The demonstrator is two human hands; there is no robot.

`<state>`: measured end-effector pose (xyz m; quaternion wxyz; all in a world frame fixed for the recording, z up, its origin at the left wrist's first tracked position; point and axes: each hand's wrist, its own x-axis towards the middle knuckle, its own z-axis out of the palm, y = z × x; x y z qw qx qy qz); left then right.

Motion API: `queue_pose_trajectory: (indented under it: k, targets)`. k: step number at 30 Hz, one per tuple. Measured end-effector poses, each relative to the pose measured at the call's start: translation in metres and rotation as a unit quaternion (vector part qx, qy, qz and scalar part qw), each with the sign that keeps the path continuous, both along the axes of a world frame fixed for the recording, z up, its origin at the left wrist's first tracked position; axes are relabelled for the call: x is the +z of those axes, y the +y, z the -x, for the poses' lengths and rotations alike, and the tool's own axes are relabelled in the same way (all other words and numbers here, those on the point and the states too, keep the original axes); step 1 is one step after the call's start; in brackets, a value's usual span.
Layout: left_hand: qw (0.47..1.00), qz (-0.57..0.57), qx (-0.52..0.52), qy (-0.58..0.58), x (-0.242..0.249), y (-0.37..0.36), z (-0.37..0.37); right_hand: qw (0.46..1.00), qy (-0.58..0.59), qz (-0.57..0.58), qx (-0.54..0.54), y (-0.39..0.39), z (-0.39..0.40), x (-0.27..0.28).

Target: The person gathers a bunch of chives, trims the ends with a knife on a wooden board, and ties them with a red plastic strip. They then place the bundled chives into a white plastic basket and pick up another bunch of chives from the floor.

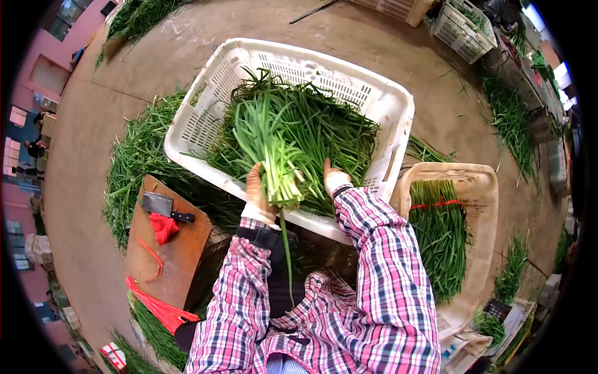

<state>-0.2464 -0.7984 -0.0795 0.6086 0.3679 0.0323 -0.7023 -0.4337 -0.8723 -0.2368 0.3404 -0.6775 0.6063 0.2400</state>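
Observation:
My left hand (256, 194) and my right hand (333, 179) together grip the cut ends of a bunch of green chives (271, 146). The bunch fans out away from me over a white slatted plastic crate (386, 103) that is filled with more loose chives (330, 134). Both wrists come out of pink plaid sleeves. One long stalk (286, 249) hangs down from the bunch toward my lap.
A wooden board (187, 255) at my left carries a cleaver (162, 207), a red cloth and red ties (159, 308). Loose chives (134, 168) lie piled on the concrete floor. A beige crate (483, 187) at right holds tied chive bundles. More white crates (464, 28) stand far off.

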Motion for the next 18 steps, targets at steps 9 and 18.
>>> queue_pose_trajectory:
  k: [9, 18]
  targets:
    - [0.997, 0.049, 0.015, 0.05, 0.004, 0.026, -0.04, 0.987, 0.003, -0.054, 0.149, -0.059, 0.036, 0.142]
    - [0.997, 0.054, 0.015, 0.058, -0.002, 0.015, -0.038, 0.961, -0.225, 0.023, 0.158, 0.006, -0.055, 0.166]
